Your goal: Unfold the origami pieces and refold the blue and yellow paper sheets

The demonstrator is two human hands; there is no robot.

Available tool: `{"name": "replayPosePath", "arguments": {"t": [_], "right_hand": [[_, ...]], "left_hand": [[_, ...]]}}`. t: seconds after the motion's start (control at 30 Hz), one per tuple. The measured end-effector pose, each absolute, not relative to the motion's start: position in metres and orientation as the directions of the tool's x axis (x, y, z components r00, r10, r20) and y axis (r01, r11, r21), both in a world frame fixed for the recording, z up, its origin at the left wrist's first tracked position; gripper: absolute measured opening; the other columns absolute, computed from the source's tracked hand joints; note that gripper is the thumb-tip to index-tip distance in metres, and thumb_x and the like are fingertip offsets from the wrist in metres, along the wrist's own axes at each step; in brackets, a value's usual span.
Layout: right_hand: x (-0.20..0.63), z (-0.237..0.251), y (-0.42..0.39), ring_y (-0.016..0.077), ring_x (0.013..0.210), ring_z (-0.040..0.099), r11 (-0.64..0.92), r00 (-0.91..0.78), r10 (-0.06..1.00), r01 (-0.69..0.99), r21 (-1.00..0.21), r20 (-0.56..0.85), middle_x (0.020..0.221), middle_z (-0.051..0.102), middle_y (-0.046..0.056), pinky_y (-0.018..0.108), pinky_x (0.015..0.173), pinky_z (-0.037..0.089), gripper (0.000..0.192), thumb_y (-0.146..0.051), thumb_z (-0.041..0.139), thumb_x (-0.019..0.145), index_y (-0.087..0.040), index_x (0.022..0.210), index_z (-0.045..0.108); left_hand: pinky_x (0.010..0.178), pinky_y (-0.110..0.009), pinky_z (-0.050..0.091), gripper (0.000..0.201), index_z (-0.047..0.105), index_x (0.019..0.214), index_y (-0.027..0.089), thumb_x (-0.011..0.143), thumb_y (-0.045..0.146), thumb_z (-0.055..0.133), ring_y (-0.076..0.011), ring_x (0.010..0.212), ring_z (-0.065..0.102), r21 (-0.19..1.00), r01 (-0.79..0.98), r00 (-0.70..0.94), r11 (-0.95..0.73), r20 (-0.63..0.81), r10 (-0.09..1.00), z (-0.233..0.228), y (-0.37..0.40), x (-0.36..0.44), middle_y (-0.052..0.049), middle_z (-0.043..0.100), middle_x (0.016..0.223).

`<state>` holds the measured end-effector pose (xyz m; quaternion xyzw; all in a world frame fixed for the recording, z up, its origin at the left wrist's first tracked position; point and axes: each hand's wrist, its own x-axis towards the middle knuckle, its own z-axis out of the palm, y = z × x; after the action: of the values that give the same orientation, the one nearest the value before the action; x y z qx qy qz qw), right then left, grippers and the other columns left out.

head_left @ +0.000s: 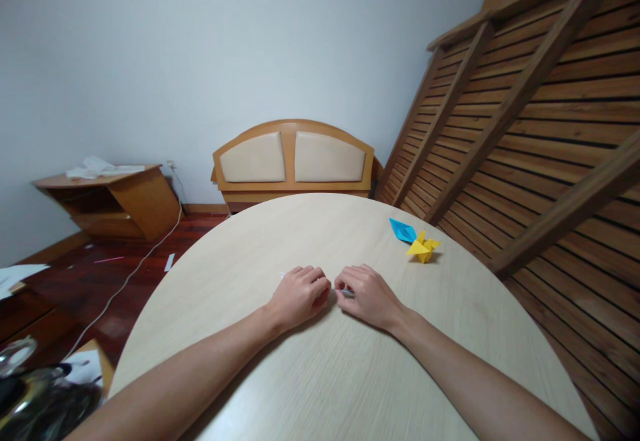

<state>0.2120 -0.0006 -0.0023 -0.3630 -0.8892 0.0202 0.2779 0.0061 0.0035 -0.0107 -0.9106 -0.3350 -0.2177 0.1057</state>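
Observation:
My left hand (301,294) rests on the pale round table (240,254), its fingers curled inward. A small white tip (283,274) pokes out behind it; most of whatever it belongs to is hidden. Just opposite, almost touching it, my right hand (369,295) is closed with thumb and fingers pinched. A thin, pale grey-white piece (346,291) shows between those fingers, too small to name. To the right of my right hand, farther back, lie a yellow folded-paper figure (424,247) and a flat blue folded-paper piece (403,230), side by side.
Beyond the table stands a wooden headboard (290,154) with cream panels. A slatted wooden frame (525,134) leans at the right. At the left are a low cabinet (140,204) with white papers on top, a white cable (150,251) across the floor, and dark clutter (45,401).

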Motion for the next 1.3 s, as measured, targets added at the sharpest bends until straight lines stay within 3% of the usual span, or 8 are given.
{"name": "replayPosePath", "arguments": {"t": [1.3], "right_hand": [[0.2153, 0.0009, 0.0014, 0.0164, 0.073, 0.057, 0.728, -0.571, 0.663, 0.643, -0.237, 0.484, 0.077, 0.065, 0.000, 0.029, 0.074, 0.038, 0.010, -0.010, 0.060, 0.077, -0.020, 0.078, 0.059]], "left_hand": [[0.064, -0.028, 0.043, 0.006, 0.061, 0.085, 0.018, 0.088, 0.020, 0.055, -0.0156, 0.074, 0.058, -0.028, 0.655, 0.672, -0.755, 0.479, 0.565, -0.0075, 0.0034, 0.0060, -0.003, 0.063, 0.083]]}}
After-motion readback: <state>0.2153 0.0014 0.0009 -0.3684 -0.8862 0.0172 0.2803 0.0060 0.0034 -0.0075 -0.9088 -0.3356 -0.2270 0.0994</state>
